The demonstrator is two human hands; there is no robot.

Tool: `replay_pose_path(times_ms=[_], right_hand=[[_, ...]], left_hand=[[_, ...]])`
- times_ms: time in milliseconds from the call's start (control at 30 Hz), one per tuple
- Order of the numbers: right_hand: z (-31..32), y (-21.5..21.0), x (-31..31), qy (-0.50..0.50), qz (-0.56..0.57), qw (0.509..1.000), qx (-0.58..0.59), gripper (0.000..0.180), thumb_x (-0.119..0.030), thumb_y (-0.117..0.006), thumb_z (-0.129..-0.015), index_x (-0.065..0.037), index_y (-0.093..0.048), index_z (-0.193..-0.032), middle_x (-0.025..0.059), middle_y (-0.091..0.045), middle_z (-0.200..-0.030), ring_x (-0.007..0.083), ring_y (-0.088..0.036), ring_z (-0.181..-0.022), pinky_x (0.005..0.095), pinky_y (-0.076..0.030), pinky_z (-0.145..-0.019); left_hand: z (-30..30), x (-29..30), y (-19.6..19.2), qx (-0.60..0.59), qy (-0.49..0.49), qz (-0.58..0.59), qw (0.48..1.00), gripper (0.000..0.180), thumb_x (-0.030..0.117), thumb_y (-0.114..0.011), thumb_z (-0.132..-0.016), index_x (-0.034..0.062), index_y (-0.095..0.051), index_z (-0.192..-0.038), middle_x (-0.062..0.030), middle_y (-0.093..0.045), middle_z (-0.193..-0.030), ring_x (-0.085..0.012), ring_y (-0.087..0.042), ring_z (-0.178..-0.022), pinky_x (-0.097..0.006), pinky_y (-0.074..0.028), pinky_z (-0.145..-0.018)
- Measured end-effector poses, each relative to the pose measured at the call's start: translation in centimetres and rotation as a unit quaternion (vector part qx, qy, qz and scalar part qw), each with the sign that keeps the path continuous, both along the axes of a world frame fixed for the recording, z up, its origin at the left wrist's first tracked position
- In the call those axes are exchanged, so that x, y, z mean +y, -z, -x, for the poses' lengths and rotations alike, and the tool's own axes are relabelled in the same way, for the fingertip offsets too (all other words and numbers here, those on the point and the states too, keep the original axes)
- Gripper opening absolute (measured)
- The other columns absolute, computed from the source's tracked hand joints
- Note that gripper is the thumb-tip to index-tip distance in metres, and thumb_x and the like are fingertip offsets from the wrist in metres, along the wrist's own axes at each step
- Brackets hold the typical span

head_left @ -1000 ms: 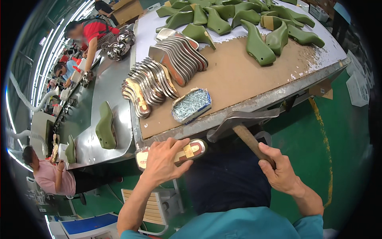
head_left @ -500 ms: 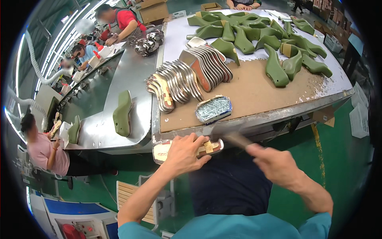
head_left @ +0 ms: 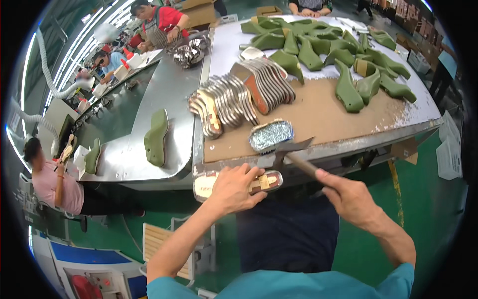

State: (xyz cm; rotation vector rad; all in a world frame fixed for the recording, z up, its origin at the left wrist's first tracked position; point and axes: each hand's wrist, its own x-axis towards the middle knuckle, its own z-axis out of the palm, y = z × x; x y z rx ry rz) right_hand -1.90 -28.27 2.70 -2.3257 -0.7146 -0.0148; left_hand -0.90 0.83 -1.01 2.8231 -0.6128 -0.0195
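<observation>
Below the front edge of the workbench (head_left: 318, 112), a shoe insole (head_left: 239, 182) was held flat under the left hand (head_left: 234, 189), whose fingers were closed over its middle. A hammer (head_left: 294, 152) was gripped by its wooden handle in the right hand (head_left: 351, 197), the metal head raised just above the insole's heel end. Just behind the hammer head, a tin of tacks (head_left: 271, 135) was seen on the bench, with fanned stacks of insoles (head_left: 234, 99) and green shoe lasts (head_left: 348, 89) further back.
</observation>
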Motion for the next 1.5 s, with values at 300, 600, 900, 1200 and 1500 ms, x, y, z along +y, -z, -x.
replay_pose_path(times_ms=[300, 600, 900, 1200, 1500], right_hand=[[1.0, 2.9, -1.3, -0.063, 0.150, 0.984, -0.066, 0.054, -0.011, -0.065, -0.086, -0.021, -0.045, -0.135, 0.0090, -0.058, -0.066, 0.0256, -0.058, -0.052, 0.0371, -0.049, -0.047], [-2.3, 2.2, -2.1, 0.049, -0.018, 0.990, -0.133, 0.049, -0.006, -0.067, -0.082, -0.020, -0.056, -0.128, 0.0092, -0.053, -0.065, 0.0258, -0.055, -0.052, 0.0361, -0.047, -0.048], [-1.0, 2.9, -1.7, -0.056, 0.127, 0.986, -0.094, 0.051, -0.014, -0.061, -0.085, -0.033, -0.051, -0.131, 0.0074, -0.049, -0.062, 0.0276, -0.053, -0.046, 0.0405, -0.046, -0.042], [-7.6, 5.3, -3.4, 0.150, 0.196, 0.929, -0.277, 0.050, -0.005, -0.056, -0.081, -0.025, -0.055, -0.127, 0.0099, -0.052, -0.070, 0.0288, -0.056, -0.059, 0.0415, -0.046, -0.054], [-11.4, 12.2, -6.7, 0.216, 0.222, 0.907, -0.286, 0.043, -0.006, -0.049, -0.083, -0.010, -0.054, -0.126, 0.0129, -0.054, -0.105, 0.0316, -0.051, -0.096, 0.0410, -0.041, -0.081]], left_hand=[[-0.3, -0.5, -0.1, 0.007, 0.003, -0.043, 0.999, 0.054, 0.044, -0.072, -0.072, 0.0139, -0.057, -0.115, -0.0073, -0.057, -0.092, -0.0253, -0.058, -0.089, -0.039, -0.040, -0.079], [-0.5, -0.5, -0.1, -0.017, 0.015, -0.024, 0.999, 0.055, 0.044, -0.074, -0.069, 0.0126, -0.056, -0.111, -0.0061, -0.061, -0.091, -0.0238, -0.061, -0.086, -0.038, -0.041, -0.075], [-0.7, -1.0, 0.0, -0.019, 0.013, -0.114, 0.993, 0.060, 0.045, -0.077, -0.065, 0.0093, -0.054, -0.107, -0.0081, -0.062, -0.086, -0.0262, -0.062, -0.083, -0.039, -0.042, -0.074], [-1.3, -1.1, 1.1, 0.053, -0.004, -0.098, 0.994, 0.056, 0.035, -0.074, -0.066, 0.0067, -0.053, -0.109, -0.0148, -0.066, -0.088, -0.0324, -0.065, -0.081, -0.043, -0.049, -0.071], [-1.2, 8.1, -5.3, -0.018, -0.203, 0.487, 0.849, 0.074, 0.023, -0.080, -0.072, 0.0053, -0.036, -0.129, -0.0162, -0.060, -0.107, -0.0245, -0.063, -0.095, -0.036, -0.053, -0.079]])
